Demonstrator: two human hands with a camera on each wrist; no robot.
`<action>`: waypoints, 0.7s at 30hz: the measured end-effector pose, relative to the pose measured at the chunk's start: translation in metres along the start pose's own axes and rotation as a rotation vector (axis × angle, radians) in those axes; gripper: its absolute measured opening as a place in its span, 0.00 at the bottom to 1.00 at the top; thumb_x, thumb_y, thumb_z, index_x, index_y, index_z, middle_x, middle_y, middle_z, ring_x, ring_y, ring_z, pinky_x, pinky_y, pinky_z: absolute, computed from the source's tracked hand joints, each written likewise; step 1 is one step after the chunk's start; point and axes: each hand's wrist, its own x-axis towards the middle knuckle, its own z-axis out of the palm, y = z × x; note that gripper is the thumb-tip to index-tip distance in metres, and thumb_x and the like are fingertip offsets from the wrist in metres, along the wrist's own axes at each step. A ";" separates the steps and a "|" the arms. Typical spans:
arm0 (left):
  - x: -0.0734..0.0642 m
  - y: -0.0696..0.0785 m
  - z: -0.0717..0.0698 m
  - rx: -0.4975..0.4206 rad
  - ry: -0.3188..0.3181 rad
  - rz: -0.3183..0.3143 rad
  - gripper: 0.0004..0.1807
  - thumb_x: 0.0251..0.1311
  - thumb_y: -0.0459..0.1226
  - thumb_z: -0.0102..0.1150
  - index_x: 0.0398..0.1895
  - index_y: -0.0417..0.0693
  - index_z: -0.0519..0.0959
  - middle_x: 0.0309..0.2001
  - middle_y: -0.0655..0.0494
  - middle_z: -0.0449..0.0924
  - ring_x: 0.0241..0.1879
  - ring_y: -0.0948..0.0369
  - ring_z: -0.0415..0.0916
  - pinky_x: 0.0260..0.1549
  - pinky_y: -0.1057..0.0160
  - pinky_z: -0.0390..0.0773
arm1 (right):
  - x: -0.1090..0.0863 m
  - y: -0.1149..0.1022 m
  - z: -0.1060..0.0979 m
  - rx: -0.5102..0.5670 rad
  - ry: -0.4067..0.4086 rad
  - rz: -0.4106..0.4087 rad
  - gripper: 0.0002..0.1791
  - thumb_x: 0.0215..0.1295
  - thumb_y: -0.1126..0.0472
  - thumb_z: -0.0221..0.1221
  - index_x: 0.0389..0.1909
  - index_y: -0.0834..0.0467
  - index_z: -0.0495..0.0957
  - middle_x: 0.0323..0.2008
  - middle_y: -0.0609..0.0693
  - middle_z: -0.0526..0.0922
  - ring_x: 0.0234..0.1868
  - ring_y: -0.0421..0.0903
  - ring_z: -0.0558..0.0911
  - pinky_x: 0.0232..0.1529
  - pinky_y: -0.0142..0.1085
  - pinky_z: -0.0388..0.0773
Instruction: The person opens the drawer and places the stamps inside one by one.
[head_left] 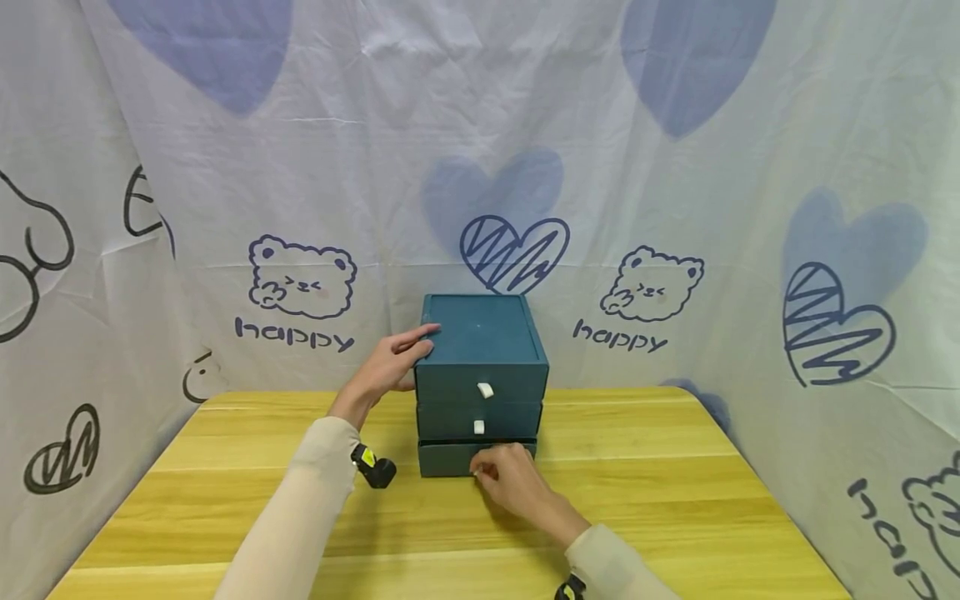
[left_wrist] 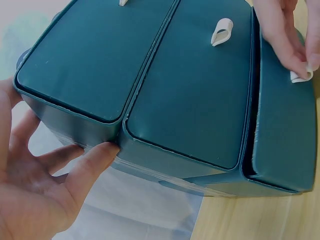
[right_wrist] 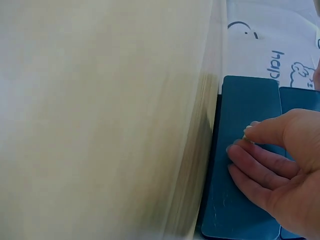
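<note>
A dark teal drawer box (head_left: pixel 480 329) with three stacked drawers stands on the table. My left hand (head_left: pixel 390 362) rests on its left side, index finger over the top edge. In the left wrist view, that hand's fingers are spread, with fingertips (left_wrist: pixel 107 149) against the side wall. My right hand (head_left: pixel 513 482) pinches the white pull tab (left_wrist: pixel 301 76) of the bottom drawer (head_left: pixel 446 460) between thumb and index finger. That drawer stands slightly out from the frame, with a dark gap along its top. The middle drawer (left_wrist: pixel 192 95) and top drawer (head_left: pixel 450 383) sit flush.
White loop tabs hang from the top drawer and the middle one, the latter's tab (head_left: pixel 478 427) above my right hand. Yellow wood-grain tabletop (head_left: pixel 637 500) surrounds the box. A white printed cloth (head_left: pixel 390 167) hangs behind and at both sides.
</note>
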 end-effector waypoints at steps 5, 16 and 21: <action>0.000 0.000 0.000 0.001 0.004 -0.003 0.28 0.80 0.49 0.47 0.80 0.62 0.63 0.84 0.48 0.49 0.81 0.42 0.51 0.65 0.32 0.73 | 0.003 0.004 0.002 -0.018 0.004 -0.010 0.04 0.63 0.69 0.69 0.33 0.57 0.90 0.27 0.48 0.90 0.25 0.36 0.82 0.29 0.23 0.78; 0.001 -0.001 0.001 -0.008 0.005 -0.014 0.28 0.80 0.50 0.47 0.80 0.62 0.64 0.84 0.48 0.49 0.81 0.43 0.52 0.64 0.34 0.75 | 0.008 0.007 0.003 0.004 -0.032 0.025 0.04 0.64 0.69 0.68 0.34 0.58 0.90 0.28 0.49 0.90 0.26 0.36 0.83 0.29 0.23 0.79; 0.002 0.000 0.001 -0.016 0.002 -0.014 0.28 0.80 0.49 0.47 0.79 0.63 0.64 0.84 0.48 0.49 0.81 0.43 0.52 0.64 0.34 0.74 | 0.010 0.008 0.003 -0.012 -0.017 0.022 0.05 0.63 0.69 0.68 0.33 0.58 0.90 0.28 0.48 0.90 0.26 0.35 0.82 0.29 0.23 0.78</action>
